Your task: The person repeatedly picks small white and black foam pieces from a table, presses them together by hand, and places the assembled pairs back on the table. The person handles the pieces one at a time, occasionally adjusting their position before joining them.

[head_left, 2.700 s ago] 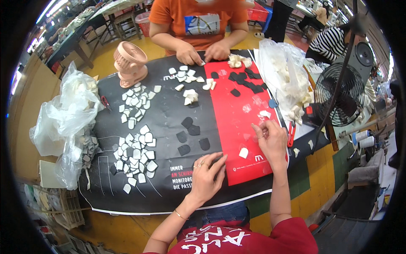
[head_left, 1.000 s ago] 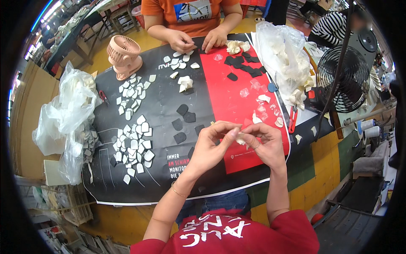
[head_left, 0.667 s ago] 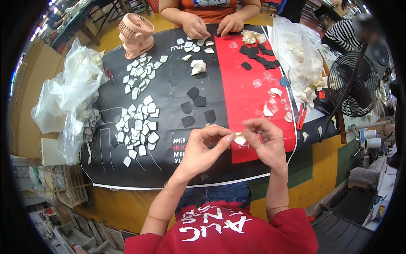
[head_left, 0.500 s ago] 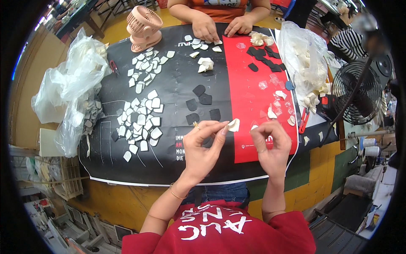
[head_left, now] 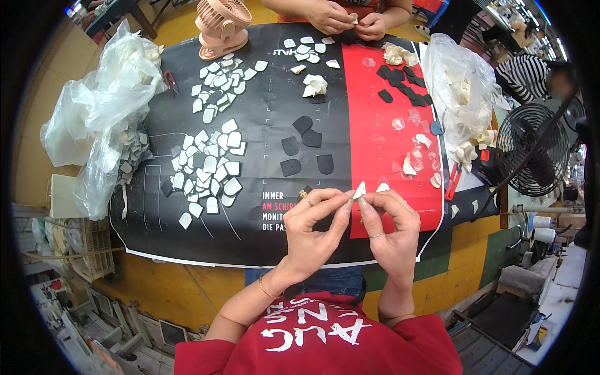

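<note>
Fingertips of both my hands meet over the mat at a small cream fabric-like piece. My left hand pinches it between thumb and forefinger, with a ring on one finger. From the other side, my right hand has its thumb and finger closed on the same piece. A second white scrap shows just past the right fingers; whether it is held or lying on the mat I cannot tell. Left of my hands is a spread of white, dark-edged tab-shaped pieces. Several black tabs lie ahead of my left hand.
A co-worker's hands hold a small white piece across the table. Plastic bags stand left and right. Around the edges are a pink fan, red snips, a red cutter and a black fan.
My right hand has moved left to meet the left hand at the cream piece, which now sits upright between both sets of fingertips. The co-worker's hands have lifted and come together.
</note>
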`<state>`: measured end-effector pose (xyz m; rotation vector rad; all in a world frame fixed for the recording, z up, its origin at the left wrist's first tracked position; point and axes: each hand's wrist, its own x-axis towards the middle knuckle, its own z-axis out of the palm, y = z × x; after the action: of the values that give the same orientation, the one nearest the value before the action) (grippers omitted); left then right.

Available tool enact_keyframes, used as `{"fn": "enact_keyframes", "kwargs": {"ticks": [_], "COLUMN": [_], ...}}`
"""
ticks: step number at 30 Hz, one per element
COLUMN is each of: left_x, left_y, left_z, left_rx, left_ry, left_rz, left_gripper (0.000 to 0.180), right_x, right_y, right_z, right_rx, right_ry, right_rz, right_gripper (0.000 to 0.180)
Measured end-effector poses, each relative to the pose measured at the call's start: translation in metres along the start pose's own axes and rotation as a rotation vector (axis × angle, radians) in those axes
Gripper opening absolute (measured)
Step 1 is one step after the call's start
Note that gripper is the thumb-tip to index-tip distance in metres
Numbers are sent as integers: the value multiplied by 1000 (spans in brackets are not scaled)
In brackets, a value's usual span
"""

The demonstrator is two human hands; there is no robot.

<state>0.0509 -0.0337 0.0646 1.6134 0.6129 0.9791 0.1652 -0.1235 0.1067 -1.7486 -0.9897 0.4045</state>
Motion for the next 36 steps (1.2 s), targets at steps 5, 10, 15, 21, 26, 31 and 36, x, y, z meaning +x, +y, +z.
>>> {"fn": "enact_keyframes", "kwargs": {"ticks": [5, 10, 15, 21, 26, 31, 36], "left_x": [1, 0, 2, 1, 2, 10, 18], "left_y": [-2, -4, -8, -9, -8, -7, -8], "left_z": [3, 6, 8, 12, 14, 9, 6], "left_rx": [84, 123, 154, 237, 196, 121, -45], "left_ry": [39, 40, 42, 38, 37, -39, -135], "left_rz": [75, 110, 154, 220, 168, 14, -109], "left_gripper": [20, 22, 22, 22, 21, 17, 16], "right_x": [1, 2, 2, 0, 1, 0, 2], "right_y": [2, 5, 8, 13, 14, 15, 18], "right_z": [2, 1, 0, 1, 1, 1, -2], "right_rx": [19, 5, -15, -37, -142, -269, -244], "right_ry": [11, 23, 14, 42, 24, -3, -12], "right_rz": [24, 1, 26, 59, 29, -49, -58], "right_gripper": [11, 12, 13, 12, 11, 11, 10]}}
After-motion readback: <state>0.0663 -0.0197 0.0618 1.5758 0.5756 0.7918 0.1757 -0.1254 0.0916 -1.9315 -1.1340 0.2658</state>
